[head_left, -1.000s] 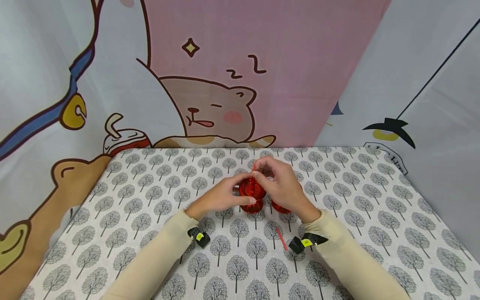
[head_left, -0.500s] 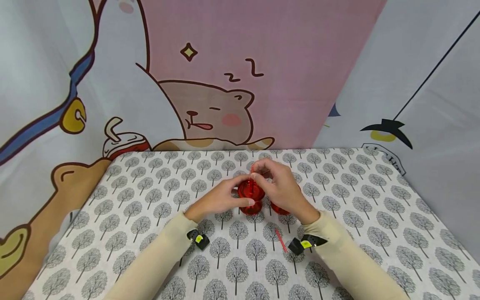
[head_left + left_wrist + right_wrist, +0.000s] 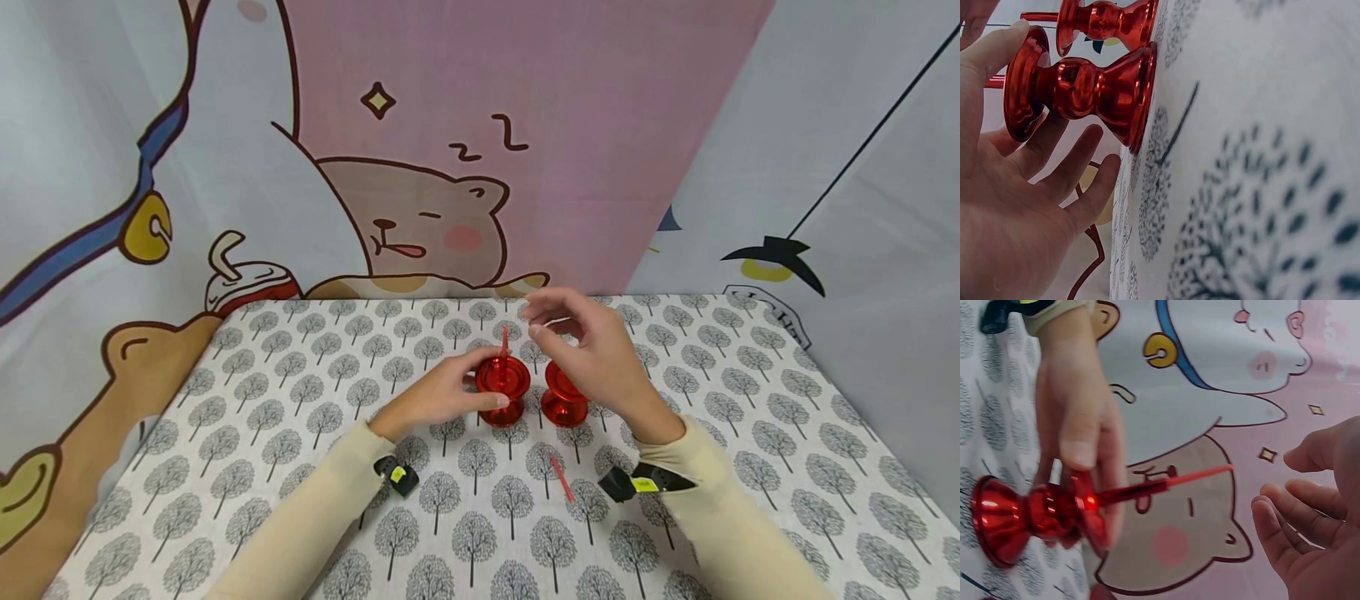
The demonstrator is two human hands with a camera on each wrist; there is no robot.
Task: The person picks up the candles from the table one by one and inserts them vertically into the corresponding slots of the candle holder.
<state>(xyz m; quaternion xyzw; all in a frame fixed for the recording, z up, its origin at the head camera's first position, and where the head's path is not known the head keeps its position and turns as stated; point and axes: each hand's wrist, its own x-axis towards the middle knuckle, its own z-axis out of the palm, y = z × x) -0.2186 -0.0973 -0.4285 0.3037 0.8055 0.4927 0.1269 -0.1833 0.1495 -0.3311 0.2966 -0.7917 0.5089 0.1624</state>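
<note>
From the head, a table (image 3: 345,533) spread with tree-print cloth carries a shiny red candle holder (image 3: 504,390) midway between its side edges, well in from the far edge. The left hand (image 3: 438,396) grips its dish, thumb on the near side. A thin red stick (image 3: 505,343) stands in it. The right hand (image 3: 592,354) is raised over a second holder (image 3: 564,408), fingers bent, thumb apart, holding nothing. A loose red stick (image 3: 562,479) lies farther from the far edge.

From the left wrist, the thumb presses the dish rim, fingers bend loosely behind it, and the base rests on the cloth.

From the right wrist, the upright stick's tip points towards the half-open right hand without touching it.
</note>
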